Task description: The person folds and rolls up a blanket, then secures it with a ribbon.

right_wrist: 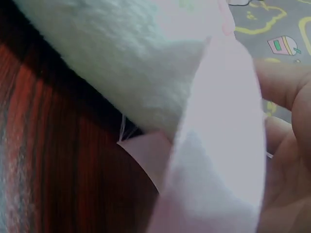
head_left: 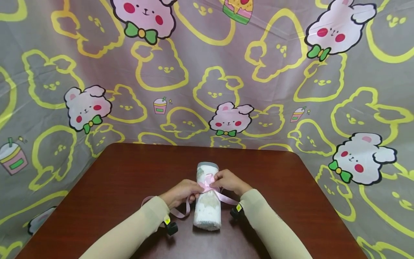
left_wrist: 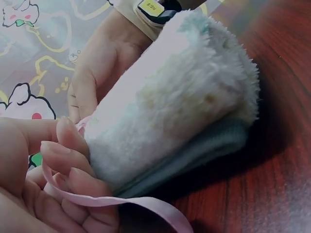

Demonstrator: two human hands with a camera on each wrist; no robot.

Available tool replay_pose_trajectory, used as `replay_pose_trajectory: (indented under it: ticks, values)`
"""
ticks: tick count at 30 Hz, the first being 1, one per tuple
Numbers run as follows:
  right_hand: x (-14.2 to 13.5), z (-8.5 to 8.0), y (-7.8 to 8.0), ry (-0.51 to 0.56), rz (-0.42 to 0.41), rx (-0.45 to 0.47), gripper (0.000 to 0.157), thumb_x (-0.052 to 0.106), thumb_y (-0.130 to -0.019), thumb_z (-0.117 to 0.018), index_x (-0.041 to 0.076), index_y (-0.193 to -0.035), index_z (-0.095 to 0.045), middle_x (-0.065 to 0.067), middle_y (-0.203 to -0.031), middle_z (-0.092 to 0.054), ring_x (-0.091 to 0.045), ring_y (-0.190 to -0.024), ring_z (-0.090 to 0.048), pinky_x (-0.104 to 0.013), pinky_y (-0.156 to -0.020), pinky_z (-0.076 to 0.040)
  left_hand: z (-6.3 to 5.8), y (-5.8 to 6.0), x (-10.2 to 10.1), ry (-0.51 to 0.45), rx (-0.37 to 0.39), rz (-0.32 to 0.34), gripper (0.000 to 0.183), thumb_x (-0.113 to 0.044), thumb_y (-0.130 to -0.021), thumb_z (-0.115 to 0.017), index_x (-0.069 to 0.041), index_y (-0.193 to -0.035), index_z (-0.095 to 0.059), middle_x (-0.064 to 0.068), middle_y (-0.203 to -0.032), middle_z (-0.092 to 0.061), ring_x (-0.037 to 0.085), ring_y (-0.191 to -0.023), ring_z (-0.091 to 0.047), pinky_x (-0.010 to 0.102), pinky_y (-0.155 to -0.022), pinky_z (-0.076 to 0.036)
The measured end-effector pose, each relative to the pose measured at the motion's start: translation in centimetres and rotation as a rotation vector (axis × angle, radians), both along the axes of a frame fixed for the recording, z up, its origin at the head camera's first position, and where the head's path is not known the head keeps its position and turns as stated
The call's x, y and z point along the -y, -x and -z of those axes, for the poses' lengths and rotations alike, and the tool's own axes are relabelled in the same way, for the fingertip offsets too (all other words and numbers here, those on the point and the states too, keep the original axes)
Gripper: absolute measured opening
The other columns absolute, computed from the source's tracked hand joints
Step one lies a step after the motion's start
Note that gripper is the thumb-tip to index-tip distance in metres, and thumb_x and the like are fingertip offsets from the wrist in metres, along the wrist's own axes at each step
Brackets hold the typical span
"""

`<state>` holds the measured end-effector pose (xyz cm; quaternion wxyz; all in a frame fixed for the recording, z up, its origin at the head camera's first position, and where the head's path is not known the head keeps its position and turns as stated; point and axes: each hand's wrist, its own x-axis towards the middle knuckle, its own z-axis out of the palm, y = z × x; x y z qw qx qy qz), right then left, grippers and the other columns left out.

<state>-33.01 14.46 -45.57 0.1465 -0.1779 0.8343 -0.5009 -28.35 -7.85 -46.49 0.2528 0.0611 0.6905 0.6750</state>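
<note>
A rolled fluffy white towel (head_left: pixel 207 212) with greenish-beige patches and a grey edge lies lengthwise on the table. Round its middle runs a pink ribbon (head_left: pixel 221 196), with a loop standing up at the crossing. My left hand (head_left: pixel 182 190) pinches the ribbon at the left of the roll; a loose length (left_wrist: pixel 160 206) trails below its curled fingers. From the right, my right hand (head_left: pixel 229 181) pinches the ribbon near the loop. In the right wrist view a wide ribbon tail (right_wrist: pixel 214 145) hangs before the towel and hides part of that hand.
The dark red-brown wooden table (head_left: pixel 139 169) has rounded far corners. Behind and beside it hangs a grey curtain (head_left: pixel 226 54) printed with rabbits and yellow outlines. Each sleeved wrist carries a small black camera, the left one (head_left: pixel 170 228) close to the tabletop.
</note>
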Motion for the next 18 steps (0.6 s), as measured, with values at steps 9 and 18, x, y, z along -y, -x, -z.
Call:
replay_pose_trajectory:
  ticks: [9, 18]
  values:
    - [-0.1, -0.3, 1.1, 0.054, 0.293, -0.067, 0.007, 0.011, -0.089, -0.068, 0.005, -0.092, -0.066, -0.008, -0.081, -0.061, -0.023, -0.072, -0.057, -0.034, -0.063, -0.048, -0.4, -0.2, 0.4, 0.032, -0.036, 0.042, 0.023, -0.013, -0.086, -0.067, -0.008, -0.066, -0.056, -0.001, -0.057, -0.048, 0.007, -0.044, -0.028, 0.02, -0.042, -0.023]
    - [-0.4, 0.3, 0.7, 0.042, 0.121, 0.069, 0.018, 0.015, -0.084, -0.075, 0.002, -0.084, -0.063, -0.004, -0.072, -0.058, -0.02, -0.064, -0.058, -0.035, -0.06, -0.049, -0.6, -0.2, 0.4, 0.015, -0.005, 0.026, 0.021, -0.02, -0.086, -0.069, -0.008, -0.07, -0.063, -0.002, -0.057, -0.047, 0.007, -0.045, -0.029, 0.021, -0.043, -0.023]
